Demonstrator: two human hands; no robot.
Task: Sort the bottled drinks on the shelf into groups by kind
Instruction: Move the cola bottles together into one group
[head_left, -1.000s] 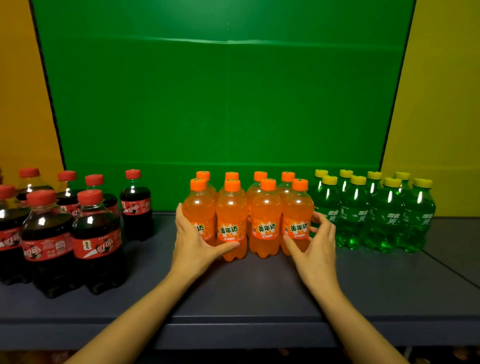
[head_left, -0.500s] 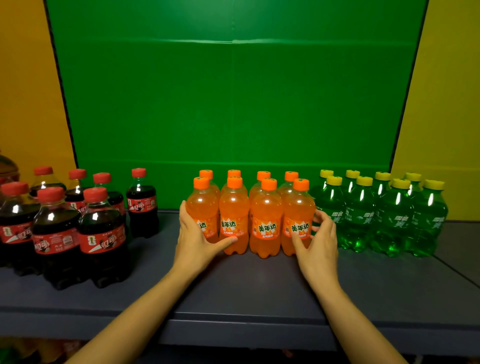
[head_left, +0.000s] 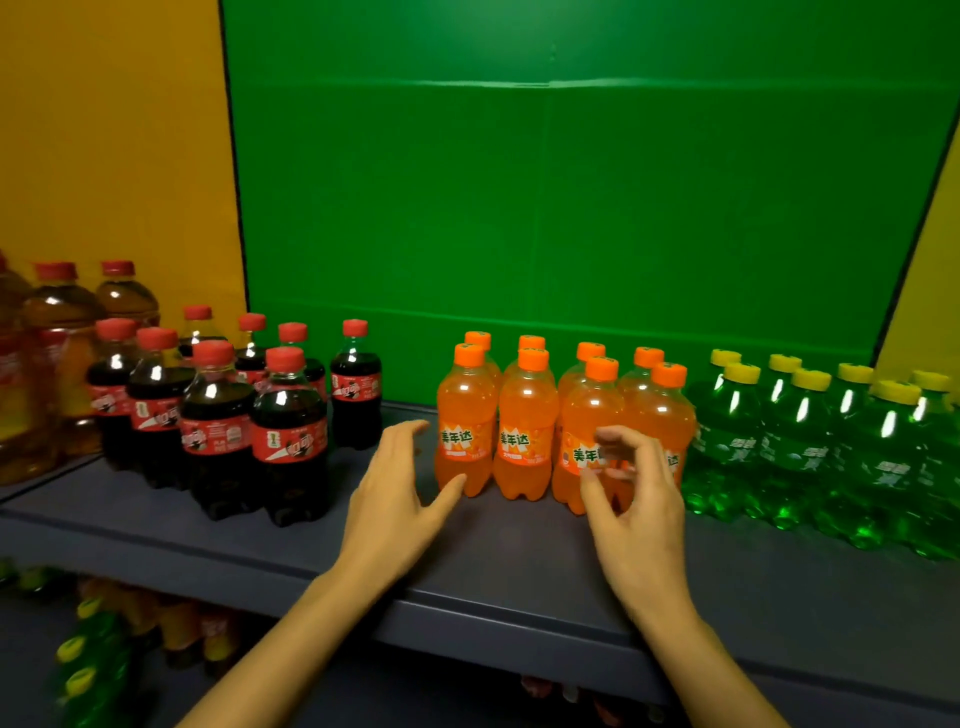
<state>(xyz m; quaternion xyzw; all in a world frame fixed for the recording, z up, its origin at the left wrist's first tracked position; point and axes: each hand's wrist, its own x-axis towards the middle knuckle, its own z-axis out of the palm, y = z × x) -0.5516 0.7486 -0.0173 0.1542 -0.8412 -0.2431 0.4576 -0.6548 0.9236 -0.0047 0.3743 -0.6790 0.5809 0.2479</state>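
Orange bottles (head_left: 524, 431) stand grouped; left hand (head_left: 395, 499) and right hand (head_left: 636, 499) hover spread, empty.

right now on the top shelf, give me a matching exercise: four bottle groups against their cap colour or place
Things:
1. cola bottles
2. orange bottles
3. green bottles
4. tea bottles

Descriptions:
A. yellow caps, right end
B. amber liquid, far left
C. orange caps, middle, just beyond the hands
D. dark liquid, red caps, left of middle

Pairs: 1-D, 2-C, 3-A, 4-B
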